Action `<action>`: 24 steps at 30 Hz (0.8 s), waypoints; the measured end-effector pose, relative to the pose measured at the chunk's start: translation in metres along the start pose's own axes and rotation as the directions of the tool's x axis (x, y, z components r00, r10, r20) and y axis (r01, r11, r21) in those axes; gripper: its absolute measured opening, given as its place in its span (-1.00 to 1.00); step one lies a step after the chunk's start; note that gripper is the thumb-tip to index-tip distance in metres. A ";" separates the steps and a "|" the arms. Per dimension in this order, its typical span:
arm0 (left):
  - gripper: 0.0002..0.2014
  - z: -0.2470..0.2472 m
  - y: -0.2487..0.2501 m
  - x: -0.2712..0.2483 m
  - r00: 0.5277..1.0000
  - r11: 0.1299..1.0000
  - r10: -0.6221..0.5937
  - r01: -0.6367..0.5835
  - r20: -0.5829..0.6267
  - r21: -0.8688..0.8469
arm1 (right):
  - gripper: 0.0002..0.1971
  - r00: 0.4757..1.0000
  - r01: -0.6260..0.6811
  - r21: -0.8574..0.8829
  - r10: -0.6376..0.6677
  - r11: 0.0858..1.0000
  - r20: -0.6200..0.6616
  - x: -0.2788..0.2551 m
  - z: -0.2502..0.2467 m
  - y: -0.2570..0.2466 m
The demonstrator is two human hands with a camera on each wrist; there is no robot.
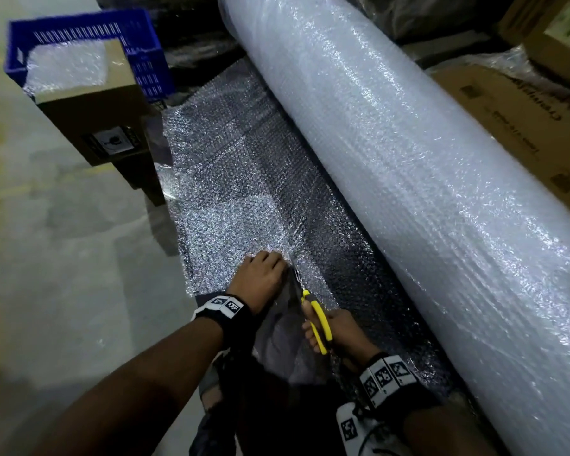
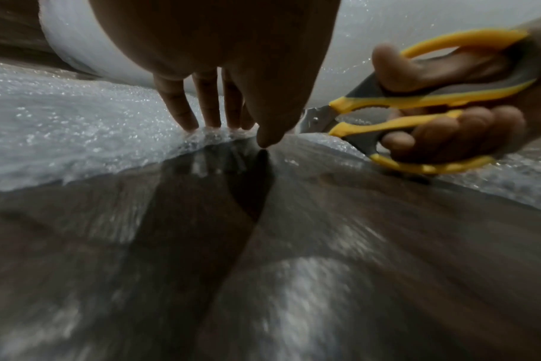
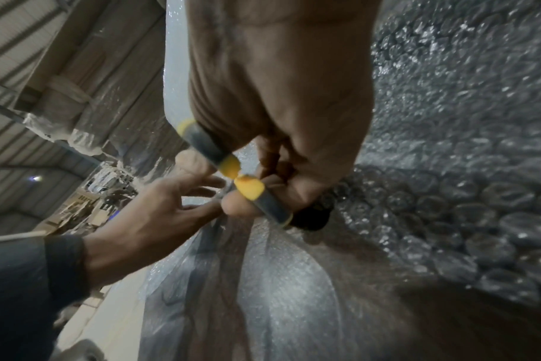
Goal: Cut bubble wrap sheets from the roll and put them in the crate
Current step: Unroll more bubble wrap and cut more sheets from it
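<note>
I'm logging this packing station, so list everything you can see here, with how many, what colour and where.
bubble wrap roll: one, white, lying on the floor along the right.
unrolled bubble wrap sheet: one, clear, spread flat on the floor left of the roll.
scissors: one pair, yellow and grey handles, at the sheet's near end.
crate: one, blue, far left, with white bubble wrap inside.
cardboard box: one, brown, just in front of the crate.
cardboard boxes: several, brown, right of the roll.
floor: grey, left side.
left hand: fingertips pressing on the sheet beside the blades.
right hand: its grip is round the scissors' handles.
</note>
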State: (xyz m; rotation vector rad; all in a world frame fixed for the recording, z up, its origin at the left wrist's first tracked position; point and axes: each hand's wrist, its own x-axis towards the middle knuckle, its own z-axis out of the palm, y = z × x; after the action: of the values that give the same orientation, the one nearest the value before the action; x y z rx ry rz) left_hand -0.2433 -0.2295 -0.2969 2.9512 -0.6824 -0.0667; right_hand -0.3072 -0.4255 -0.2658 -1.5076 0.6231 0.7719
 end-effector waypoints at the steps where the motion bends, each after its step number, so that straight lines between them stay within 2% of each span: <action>1: -0.64 0.001 0.000 -0.003 1.000 1.000 0.005 -0.005 0.011 -0.008 | -0.59 1.000 0.003 -0.015 -0.003 1.000 -0.007 0.001 0.001 0.000; 7: -0.56 -0.001 0.006 -0.011 0.998 0.997 -0.025 0.028 0.050 -0.065 | -0.57 0.998 -0.058 -0.002 0.058 0.998 0.010 0.001 0.007 -0.004; 10: -0.54 -0.007 0.003 -0.007 0.994 0.994 -0.031 0.042 0.103 -0.102 | -0.39 0.995 -0.095 -0.046 0.096 0.994 0.009 0.001 0.010 -0.016; 13: -0.64 -0.016 0.001 -0.001 0.988 0.995 -0.047 0.060 0.150 -0.083 | -0.28 0.998 -0.060 -0.080 0.060 0.995 0.007 0.001 0.014 -0.023; 18: -0.71 -0.024 0.000 0.007 0.984 0.992 -0.063 0.079 0.167 -0.093 | -0.35 0.999 0.023 -0.088 -0.026 0.996 -0.035 0.002 0.016 -0.017; 20: -0.74 -0.024 0.000 0.008 0.984 0.990 -0.076 0.094 0.163 -0.104 | -0.36 0.999 0.001 -0.088 -0.005 0.996 -0.048 0.005 0.017 -0.018; 24: -0.75 -0.030 0.000 0.014 0.983 0.988 -0.115 0.128 0.142 -0.084 | -0.22 0.996 -0.089 -0.101 0.090 0.991 0.000 0.009 0.022 -0.023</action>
State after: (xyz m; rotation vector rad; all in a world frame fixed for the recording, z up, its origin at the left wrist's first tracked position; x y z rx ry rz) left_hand -0.2285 -0.2324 -0.2672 2.9154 -0.4986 -0.3048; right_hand -0.2859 -0.4008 -0.2585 -1.5784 0.6603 0.8866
